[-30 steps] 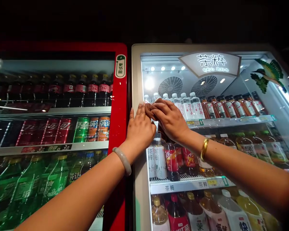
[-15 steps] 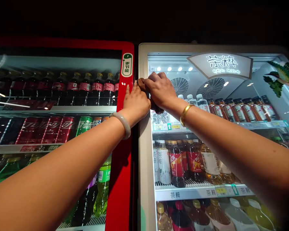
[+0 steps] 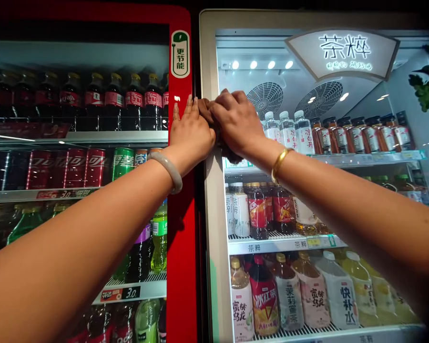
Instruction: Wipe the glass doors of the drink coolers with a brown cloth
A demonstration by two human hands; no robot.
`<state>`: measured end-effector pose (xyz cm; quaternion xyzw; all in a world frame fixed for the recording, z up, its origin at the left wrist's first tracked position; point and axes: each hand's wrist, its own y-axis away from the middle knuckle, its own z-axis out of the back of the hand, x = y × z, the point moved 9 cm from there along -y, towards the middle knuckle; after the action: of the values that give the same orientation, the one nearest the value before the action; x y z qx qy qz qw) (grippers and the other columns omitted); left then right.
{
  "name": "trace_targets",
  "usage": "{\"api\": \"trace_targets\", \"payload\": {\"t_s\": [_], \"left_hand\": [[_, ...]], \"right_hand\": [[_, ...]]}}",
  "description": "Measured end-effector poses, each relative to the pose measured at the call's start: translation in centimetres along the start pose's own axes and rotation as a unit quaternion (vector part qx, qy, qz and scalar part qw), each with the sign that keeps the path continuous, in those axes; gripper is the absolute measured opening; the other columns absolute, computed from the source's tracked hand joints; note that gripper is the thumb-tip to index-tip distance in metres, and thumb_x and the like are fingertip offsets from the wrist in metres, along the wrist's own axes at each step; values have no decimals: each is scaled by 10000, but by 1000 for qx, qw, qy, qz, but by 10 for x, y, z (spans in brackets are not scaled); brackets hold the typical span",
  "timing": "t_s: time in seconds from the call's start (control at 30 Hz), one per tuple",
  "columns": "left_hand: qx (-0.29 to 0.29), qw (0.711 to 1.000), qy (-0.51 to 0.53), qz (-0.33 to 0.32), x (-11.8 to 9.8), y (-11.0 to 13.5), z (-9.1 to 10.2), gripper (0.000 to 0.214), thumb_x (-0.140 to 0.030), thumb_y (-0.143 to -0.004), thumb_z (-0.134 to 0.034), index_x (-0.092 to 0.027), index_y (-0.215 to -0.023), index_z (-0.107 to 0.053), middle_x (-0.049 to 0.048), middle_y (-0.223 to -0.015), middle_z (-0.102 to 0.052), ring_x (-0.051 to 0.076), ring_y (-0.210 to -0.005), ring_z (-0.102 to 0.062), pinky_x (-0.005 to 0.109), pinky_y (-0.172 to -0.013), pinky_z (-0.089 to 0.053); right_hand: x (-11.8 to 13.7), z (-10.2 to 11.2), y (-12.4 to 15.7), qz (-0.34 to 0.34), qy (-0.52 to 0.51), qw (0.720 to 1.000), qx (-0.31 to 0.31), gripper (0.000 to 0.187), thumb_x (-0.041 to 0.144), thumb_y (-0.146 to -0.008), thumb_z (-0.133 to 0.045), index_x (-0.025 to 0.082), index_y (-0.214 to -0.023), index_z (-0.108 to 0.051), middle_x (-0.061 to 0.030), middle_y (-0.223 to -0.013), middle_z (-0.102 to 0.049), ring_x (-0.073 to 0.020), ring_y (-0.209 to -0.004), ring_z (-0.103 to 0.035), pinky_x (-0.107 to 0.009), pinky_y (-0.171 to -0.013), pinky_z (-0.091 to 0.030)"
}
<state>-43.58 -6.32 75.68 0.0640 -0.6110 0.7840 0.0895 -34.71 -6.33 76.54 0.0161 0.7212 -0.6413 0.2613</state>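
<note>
My left hand (image 3: 193, 131) rests on the red refrigerator door frame (image 3: 180, 200), its fingers stretched out and pointing up. Beside it, my right hand (image 3: 238, 124) is closed around a brown cloth (image 3: 206, 112) at the edge of the beige refrigerator frame (image 3: 209, 62). Part of the cloth hangs dark below the right hand, and the rest is hidden in the fingers. The two hands are very close together, with the cloth between them. A grey bangle (image 3: 167, 170) circles the left wrist, and a gold bangle (image 3: 279, 166) the right.
Behind the left glass door stand cola bottles (image 3: 115, 100), cans (image 3: 75, 166) and green bottles (image 3: 25, 224). Tea bottles (image 3: 264, 295) and water bottles (image 3: 303, 133) fill shelves behind the right glass door. A narrow dark gap (image 3: 200, 247) separates the two refrigerators.
Both hands, with the brown cloth, have slid lower along the door frames. The view has tilted down, so the refrigerators appear higher and more of the lower shelves shows.
</note>
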Motion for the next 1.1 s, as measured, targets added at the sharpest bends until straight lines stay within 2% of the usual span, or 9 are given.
{"api": "trace_targets", "payload": {"t_s": [0.13, 0.2, 0.37, 0.43, 0.53, 0.67, 0.83, 0.97, 1.1], "left_hand": [[12, 1000, 7, -23, -4, 50, -12, 760, -219, -953, -418, -70, -1667, -202, 166, -1765, -174, 260, -1660, -86, 474, -1349, 36], [19, 999, 18, -33, -7, 73, -17, 767, -235, -951, -419, -67, -1667, -199, 157, -1768, -164, 255, -1661, -90, 474, -1353, 51], [41, 998, 41, -18, -8, 78, -15, 734, -253, -973, -373, -52, -1659, -207, 50, -1786, -123, 237, -1665, -11, 467, -1360, 120], [38, 998, 51, -20, -9, 75, -13, 739, -228, -976, -371, 2, -1648, -166, 78, -1789, -97, 234, -1663, 15, 506, -1355, 127], [47, 996, 77, -30, -11, 94, -16, 747, -211, -980, -378, -5, -1654, -131, 64, -1793, -73, 246, -1659, 28, 514, -1350, 143], [96, 991, 75, -51, -16, 145, -27, 755, -249, -986, -380, -46, -1669, -132, 34, -1795, -25, 260, -1662, 43, 462, -1350, 163], [103, 992, 10, -66, -26, 158, -26, 824, -223, -934, -396, 46, -1647, -82, 167, -1775, -62, 389, -1643, 6, 653, -1309, 49], [97, 995, -8, -31, -28, 173, -30, 799, -251, -975, -337, -36, -1673, -12, 99, -1785, -35, 312, -1653, 42, 510, -1328, 117], [140, 989, 49, -15, -33, 232, -44, 700, -384, -1072, -256, -128, -1698, -77, 61, -1796, 11, 260, -1658, 85, 455, -1335, 165]], "right_hand": [[29, 8, 69, 76, -17, 997, 9, 419, 285, -1101, -290, 242, -1315, -648, -58, -1466, -603, -280, -1380, -478, -453, -1177, -433], [34, 10, 85, 97, -36, 994, 32, 432, 299, -1097, -285, 267, -1327, -649, -35, -1500, -595, -268, -1424, -469, -437, -1211, -421], [20, 12, 60, 40, -45, 997, 46, 553, 417, -1095, -201, 229, -1385, -634, -41, -1513, -594, -296, -1394, -524, -468, -1212, -427], [19, 13, 57, 16, -31, 999, 34, 565, 453, -1106, -206, 231, -1399, -635, -57, -1503, -599, -319, -1394, -522, -497, -1196, -457], [34, 16, 83, 34, -64, 997, 28, 541, 464, -1113, -242, 247, -1378, -660, -51, -1502, -611, -325, -1412, -524, -521, -1187, -476], [59, 19, 137, 84, -152, 983, 66, 470, 462, -1108, -271, 345, -1332, -667, 74, -1519, -609, -259, -1484, -486, -452, -1211, -397], [62, 21, 141, 84, -114, 986, 88, 569, 481, -1109, -176, 319, -1448, -604, 18, -1512, -609, -286, -1429, -545, -510, -1133, -439], [73, 23, 159, 44, -63, 994, 82, 624, 460, -1121, -115, 270, -1465, -599, -25, -1528, -594, -315, -1392, -579, -544, -1114, -463], [103, 25, 224, 36, -158, 982, 95, 409, 363, -1120, -348, 294, -1323, -696, 16, -1531, -605, -285, -1530, -449, -533, -1280, -386]]}}
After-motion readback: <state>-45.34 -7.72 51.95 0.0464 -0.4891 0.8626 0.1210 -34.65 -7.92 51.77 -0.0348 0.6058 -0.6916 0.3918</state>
